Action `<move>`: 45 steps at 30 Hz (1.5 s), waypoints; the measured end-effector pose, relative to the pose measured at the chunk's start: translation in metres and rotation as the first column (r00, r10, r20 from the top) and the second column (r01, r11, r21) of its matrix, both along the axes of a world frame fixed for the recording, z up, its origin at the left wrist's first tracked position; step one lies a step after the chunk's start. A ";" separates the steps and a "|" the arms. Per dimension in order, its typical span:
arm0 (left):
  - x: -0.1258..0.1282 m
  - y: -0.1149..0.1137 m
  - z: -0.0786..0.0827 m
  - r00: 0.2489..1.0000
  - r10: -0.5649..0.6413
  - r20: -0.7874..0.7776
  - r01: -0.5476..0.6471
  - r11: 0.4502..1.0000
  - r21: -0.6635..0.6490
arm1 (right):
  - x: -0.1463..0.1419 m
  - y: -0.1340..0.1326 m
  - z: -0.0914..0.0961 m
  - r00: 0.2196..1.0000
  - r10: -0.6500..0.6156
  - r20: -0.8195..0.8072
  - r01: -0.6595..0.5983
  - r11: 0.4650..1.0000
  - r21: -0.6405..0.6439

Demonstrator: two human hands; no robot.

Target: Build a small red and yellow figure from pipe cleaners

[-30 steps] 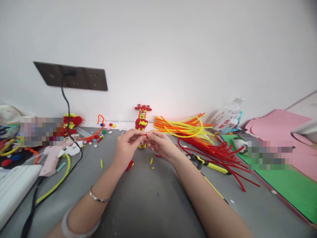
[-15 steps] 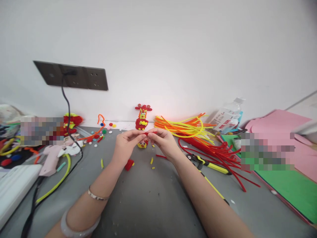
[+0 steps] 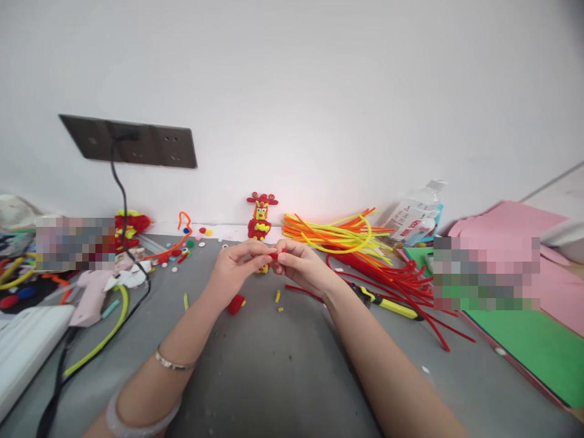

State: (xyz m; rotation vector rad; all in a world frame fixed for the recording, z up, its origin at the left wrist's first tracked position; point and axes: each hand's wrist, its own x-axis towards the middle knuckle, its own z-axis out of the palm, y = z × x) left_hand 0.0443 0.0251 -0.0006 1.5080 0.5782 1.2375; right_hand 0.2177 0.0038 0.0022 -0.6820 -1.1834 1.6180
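Both my hands meet above the grey tabletop (image 3: 274,377). My left hand (image 3: 235,267) and my right hand (image 3: 301,264) each pinch a short red pipe-cleaner piece (image 3: 275,256) between their fingertips. A red pipe cleaner (image 3: 305,292) trails out from under my right hand. Behind the hands a small red and yellow pipe-cleaner figure (image 3: 261,217) stands by the wall. A small red block (image 3: 236,303) and yellow snippets (image 3: 277,296) lie on the table below my hands.
Orange and yellow pipe cleaners (image 3: 337,234) and red ones (image 3: 401,277) lie at the right, with yellow-handled pliers (image 3: 387,301), a plastic bottle (image 3: 417,216), and green (image 3: 538,347) and pink (image 3: 515,225) sheets. A glue gun (image 3: 93,295), black cable (image 3: 123,201), pompoms (image 3: 191,240) sit left.
My hands stayed together on the red piece and shifted slightly; the fingertips worked it and the pinch sits a little lower than half a second ago. Nothing else moved.
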 end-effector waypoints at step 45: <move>0.000 -0.001 0.002 0.970 -0.200 0.137 0.235 0.914 -0.331 | 0.006 0.002 -0.001 0.999 0.044 -0.002 -0.044 0.999 -0.010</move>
